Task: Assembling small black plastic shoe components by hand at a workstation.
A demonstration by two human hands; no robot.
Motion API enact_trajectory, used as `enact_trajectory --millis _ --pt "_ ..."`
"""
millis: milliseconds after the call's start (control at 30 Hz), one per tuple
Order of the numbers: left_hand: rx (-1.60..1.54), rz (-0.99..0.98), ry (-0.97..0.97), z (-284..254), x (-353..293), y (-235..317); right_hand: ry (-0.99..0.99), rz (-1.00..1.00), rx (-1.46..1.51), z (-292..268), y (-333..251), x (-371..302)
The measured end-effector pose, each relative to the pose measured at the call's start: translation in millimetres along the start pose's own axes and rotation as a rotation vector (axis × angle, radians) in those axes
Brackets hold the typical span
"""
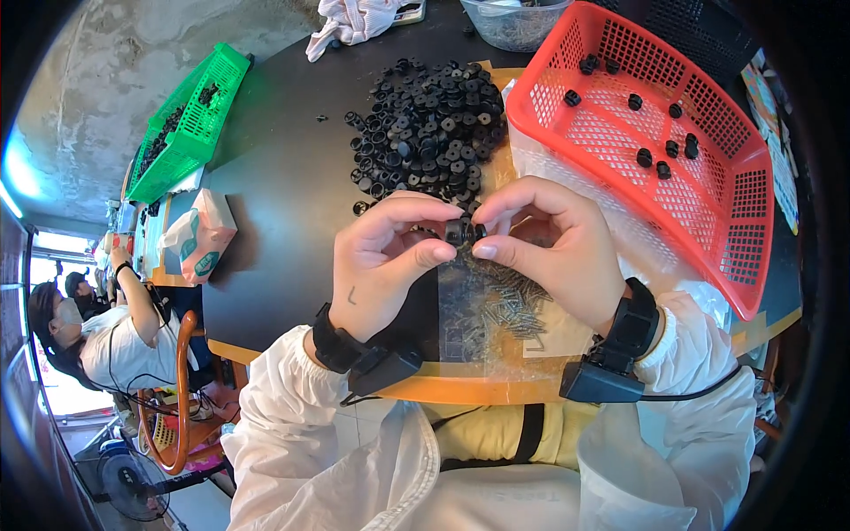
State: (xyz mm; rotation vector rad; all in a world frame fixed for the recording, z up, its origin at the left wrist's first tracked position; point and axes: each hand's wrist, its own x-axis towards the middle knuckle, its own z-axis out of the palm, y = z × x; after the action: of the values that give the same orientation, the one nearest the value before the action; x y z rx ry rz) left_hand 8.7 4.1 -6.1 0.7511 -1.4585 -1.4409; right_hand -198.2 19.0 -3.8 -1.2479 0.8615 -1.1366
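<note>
Between my fingertips, above the table's near part, is a small black cylindrical plastic part [457, 232]. My left hand [381, 257] pinches its left side between thumb and forefinger. With thumb and forefinger, my right hand [567, 252] pinches a thinner black round piece [479, 232] at its right end; I cannot tell whether the two are joined. Just beyond my hands lies a heap of black plastic rings and discs [434, 124]. Under my right hand, a pile of metal screws [513, 305] is spread on clear plastic.
A red basket [567, 155] with several black assembled parts stands at the right. Left of the heap are a tissue pack [205, 237] and a green basket [208, 106] of black parts. A clear tub [518, 31] and a cloth [354, 25] sit at the back. Another person [124, 341] sits far left.
</note>
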Motion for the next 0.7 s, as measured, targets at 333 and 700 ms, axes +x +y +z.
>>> enact_trajectory --millis 333,700 --pt "0.045 -0.03 0.016 2.1 -0.3 0.4 0.054 -0.026 -0.096 1.1 0.2 -1.6" --pt "0.132 0.064 0.002 2.9 1.6 -2.1 0.049 -0.024 -0.133 1.6 -3.8 -3.0"
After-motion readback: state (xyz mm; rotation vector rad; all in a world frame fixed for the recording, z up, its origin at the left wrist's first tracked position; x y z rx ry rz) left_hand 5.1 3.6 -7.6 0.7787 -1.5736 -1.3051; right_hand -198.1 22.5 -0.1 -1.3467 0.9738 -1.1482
